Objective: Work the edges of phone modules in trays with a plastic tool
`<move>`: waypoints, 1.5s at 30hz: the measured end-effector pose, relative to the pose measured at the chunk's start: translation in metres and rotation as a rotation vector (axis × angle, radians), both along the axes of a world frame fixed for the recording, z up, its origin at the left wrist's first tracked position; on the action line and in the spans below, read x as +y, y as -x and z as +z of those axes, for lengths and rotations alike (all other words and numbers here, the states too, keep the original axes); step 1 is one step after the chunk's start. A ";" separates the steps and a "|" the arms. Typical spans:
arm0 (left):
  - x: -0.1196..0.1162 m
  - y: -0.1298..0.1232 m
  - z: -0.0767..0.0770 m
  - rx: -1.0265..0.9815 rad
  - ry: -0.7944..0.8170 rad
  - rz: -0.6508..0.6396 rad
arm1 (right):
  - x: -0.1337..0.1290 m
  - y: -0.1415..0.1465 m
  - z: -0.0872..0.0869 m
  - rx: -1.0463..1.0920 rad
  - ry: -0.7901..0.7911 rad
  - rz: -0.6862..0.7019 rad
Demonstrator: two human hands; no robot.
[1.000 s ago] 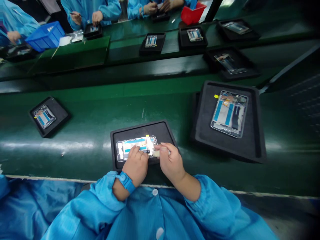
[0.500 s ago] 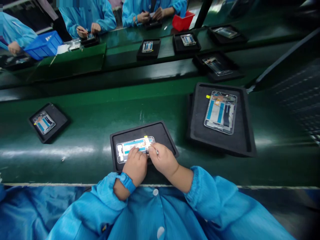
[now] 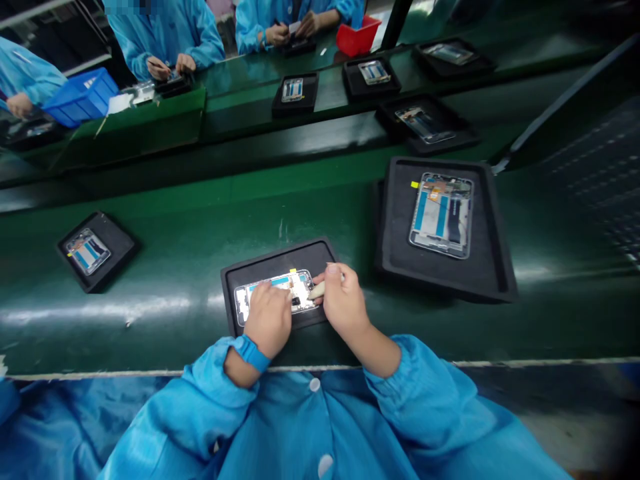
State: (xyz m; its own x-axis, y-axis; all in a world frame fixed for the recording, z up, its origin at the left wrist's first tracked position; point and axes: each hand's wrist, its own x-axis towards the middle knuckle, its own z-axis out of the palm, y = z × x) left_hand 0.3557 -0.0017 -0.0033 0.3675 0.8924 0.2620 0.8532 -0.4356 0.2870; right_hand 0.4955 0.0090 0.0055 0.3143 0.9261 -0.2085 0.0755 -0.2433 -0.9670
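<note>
A phone with its back off (image 3: 242, 305), showing blue strips and a yellow tab, lies in a black foam tray (image 3: 320, 252) in front of me. My left hand (image 3: 269, 319) rests over its middle, fingers bent lightly onto it and hiding part of it. In my right hand (image 3: 346, 301), thumb and fingers are closed on a pale tapered stick (image 3: 317, 291). The stick's tip points down at the phone's right end; whether it touches cannot be told.
To the right stand stacked black trays (image 3: 487, 240) with another opened phone (image 3: 442, 215) on top. A smaller tray (image 3: 113, 233) with a phone lies left. Across the green bench (image 3: 200, 233) are more trays, a blue bin (image 3: 83, 100), a red bin (image 3: 357, 37) and co-workers' hands.
My right hand has shifted right and slightly up, turning so the pale stick shows more fully. My left hand has moved slightly left on the phone.
</note>
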 end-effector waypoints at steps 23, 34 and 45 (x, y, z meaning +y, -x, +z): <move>0.022 0.015 -0.009 0.145 0.011 -0.034 | 0.022 0.010 -0.005 0.064 -0.016 0.015; 0.020 0.005 -0.009 0.180 -0.112 -0.036 | 0.020 0.019 -0.024 -0.033 -0.136 0.060; 0.018 0.004 -0.012 0.179 -0.103 -0.019 | 0.019 0.019 -0.025 -0.113 -0.227 0.086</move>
